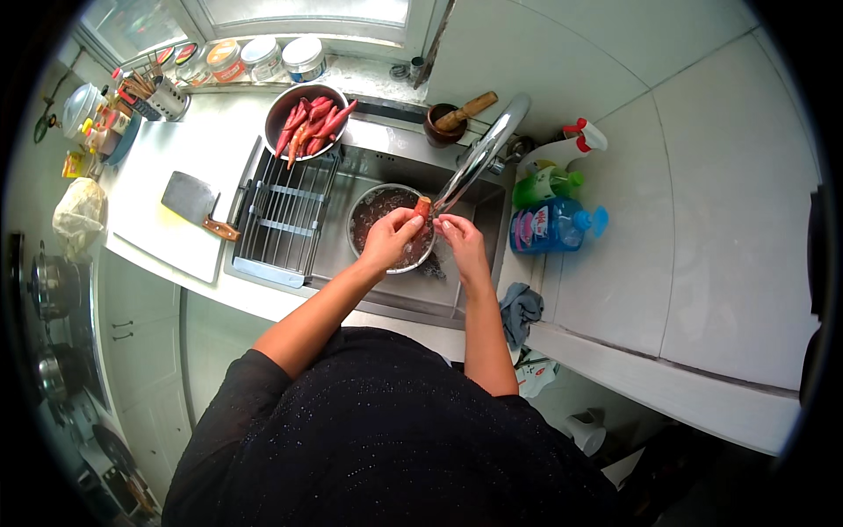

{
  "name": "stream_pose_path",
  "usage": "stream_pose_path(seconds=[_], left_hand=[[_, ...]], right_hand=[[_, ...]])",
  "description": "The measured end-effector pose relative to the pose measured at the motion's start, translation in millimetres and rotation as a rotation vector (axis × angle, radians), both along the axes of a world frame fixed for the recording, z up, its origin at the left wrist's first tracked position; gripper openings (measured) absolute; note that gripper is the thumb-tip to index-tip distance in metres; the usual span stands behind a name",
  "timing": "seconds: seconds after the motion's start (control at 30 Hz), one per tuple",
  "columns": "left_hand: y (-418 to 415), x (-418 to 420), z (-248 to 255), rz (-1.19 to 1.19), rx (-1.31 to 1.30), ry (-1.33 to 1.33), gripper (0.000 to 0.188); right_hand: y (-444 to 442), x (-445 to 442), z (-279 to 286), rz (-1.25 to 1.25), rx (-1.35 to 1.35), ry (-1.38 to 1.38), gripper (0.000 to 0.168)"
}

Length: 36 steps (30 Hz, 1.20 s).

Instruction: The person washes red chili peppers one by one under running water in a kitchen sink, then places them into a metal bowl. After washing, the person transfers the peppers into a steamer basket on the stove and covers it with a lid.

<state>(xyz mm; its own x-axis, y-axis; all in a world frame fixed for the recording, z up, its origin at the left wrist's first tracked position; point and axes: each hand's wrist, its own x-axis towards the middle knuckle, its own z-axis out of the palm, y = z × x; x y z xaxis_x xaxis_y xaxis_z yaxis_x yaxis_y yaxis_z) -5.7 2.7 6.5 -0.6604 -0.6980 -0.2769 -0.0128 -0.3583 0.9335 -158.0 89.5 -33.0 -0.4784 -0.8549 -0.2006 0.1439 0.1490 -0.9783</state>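
My left hand (394, 234) holds a reddish root vegetable, perhaps a carrot (423, 206), upright over a round metal bowl (353, 245) of water in the sink. Close on its right is my right hand (463, 242), fingers bent and thumb near the fingertips; whether anything small is between them I cannot tell. The curved chrome faucet (487, 148) reaches down to just above both hands. Up and to the left, a second metal bowl (270, 118) holds several red roots (315, 125), resting by the top of a wire drying rack (282, 209).
A cleaver (192, 197) lies on the white cutting board (158, 247) at left. Right of the sink (395, 302) stand a blue soap bottle (550, 227), a green bottle (543, 186) and a grey cloth (521, 308). A mortar (440, 135) with a wooden pestle (469, 110) sits behind.
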Motion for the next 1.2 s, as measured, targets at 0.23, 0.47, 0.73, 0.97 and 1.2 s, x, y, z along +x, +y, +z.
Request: stream_pose_path(seconds=[0.23,0.47,0.73,0.97,1.2], left_hand=[[-25,39,-16,-0.407,-1.106,-0.918,0.025],[-99,47,30,0.390,-1.127,-0.619,0.017],[-204,78,8,0.374,-1.183,-0.752,0.042],[-159,89,-13,0.465,-1.231,-0.810,0.047],[-106,81,-21,0.355,-1.113,-0.644,0.033]], right_hand=[[11,6,0,0.313,0.474,1.043,0.027],[-6,12,-22,0.485,0.593,0.861,0.030],[-50,9,-110,0.458,0.599,0.782,0.041],[-79,21,-166,0.442,0.622,0.926,0.058],[-74,48,-192,0.523,0.847,0.863,0.055]])
